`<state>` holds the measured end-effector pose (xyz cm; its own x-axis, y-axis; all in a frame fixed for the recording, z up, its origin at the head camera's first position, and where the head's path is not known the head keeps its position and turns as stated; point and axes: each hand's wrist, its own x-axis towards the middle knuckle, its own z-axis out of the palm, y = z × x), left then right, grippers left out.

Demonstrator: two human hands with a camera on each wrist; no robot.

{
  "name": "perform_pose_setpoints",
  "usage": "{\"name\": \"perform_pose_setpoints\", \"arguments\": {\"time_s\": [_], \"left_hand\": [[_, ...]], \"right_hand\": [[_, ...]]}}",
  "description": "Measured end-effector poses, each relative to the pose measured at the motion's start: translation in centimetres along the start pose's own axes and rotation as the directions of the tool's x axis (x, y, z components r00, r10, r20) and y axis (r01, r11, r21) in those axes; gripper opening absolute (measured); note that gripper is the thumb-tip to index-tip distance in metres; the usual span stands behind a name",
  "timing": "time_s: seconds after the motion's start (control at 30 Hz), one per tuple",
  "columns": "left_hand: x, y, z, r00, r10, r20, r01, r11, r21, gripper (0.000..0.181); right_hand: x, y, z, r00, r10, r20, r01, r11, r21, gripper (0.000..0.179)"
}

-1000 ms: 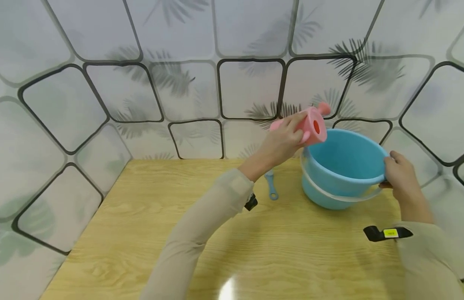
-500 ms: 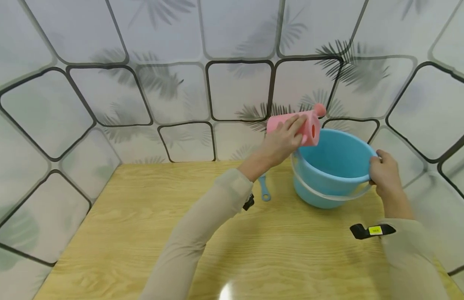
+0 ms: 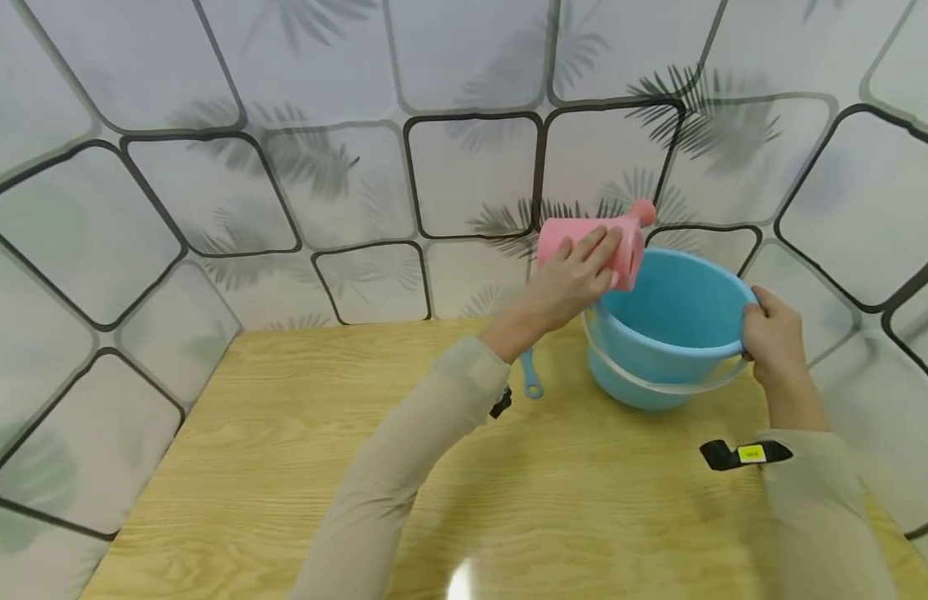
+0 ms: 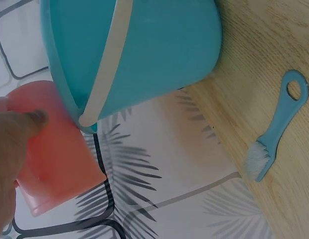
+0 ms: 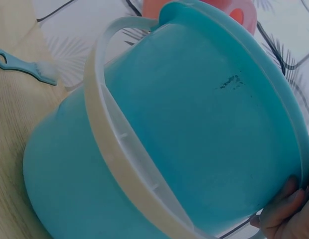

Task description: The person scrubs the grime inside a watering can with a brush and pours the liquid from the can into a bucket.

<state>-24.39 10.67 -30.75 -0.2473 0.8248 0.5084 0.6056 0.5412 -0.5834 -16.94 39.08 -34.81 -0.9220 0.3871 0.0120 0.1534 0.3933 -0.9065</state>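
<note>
My left hand (image 3: pixel 572 275) holds a pink watering can (image 3: pixel 557 232) on its side at the left rim of a light blue bucket (image 3: pixel 651 367). The can's round sprinkler head points up and right, and its open top faces the bucket. In the left wrist view the thumb lies on the can's pink wall (image 4: pixel 60 159). My right hand (image 3: pixel 775 337) grips the bucket's right rim, fingertips (image 5: pixel 281 204) inside in the right wrist view. The bucket is tilted toward me, and its white handle (image 3: pixel 659 386) hangs down in front.
A blue brush (image 4: pixel 281 119) with white bristles lies on the wooden table (image 3: pixel 321 433), left of the bucket. Patterned fabric walls (image 3: pixel 343 175) rise at the back and both sides. Dark specks (image 5: pixel 231 82) show on the bucket's inner wall.
The watering can has turned in my left hand's grip, so its opening faces more to the right. My right hand stays on the bucket rim. The head view has shifted slightly.
</note>
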Motion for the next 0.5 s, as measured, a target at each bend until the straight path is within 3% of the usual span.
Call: {"name": "perform_pose_setpoints", "arguments": {"time_s": [0.2,0.5], "left_hand": [[-0.06,-0.08,-0.07,1.0,0.029,0.01,-0.03,0.999,0.041,0.035],[0.05,-0.17,0.0,0.994,0.06,0.088,-0.064,0.997,0.046,0.035]], "right_hand": [[0.18,-0.02,0.12,1.0,0.001,-0.017,-0.001,1.0,0.008,0.058],[0.38,-0.04,0.2,0.999,0.033,-0.039,-0.033,0.999,0.007,0.058]]}}
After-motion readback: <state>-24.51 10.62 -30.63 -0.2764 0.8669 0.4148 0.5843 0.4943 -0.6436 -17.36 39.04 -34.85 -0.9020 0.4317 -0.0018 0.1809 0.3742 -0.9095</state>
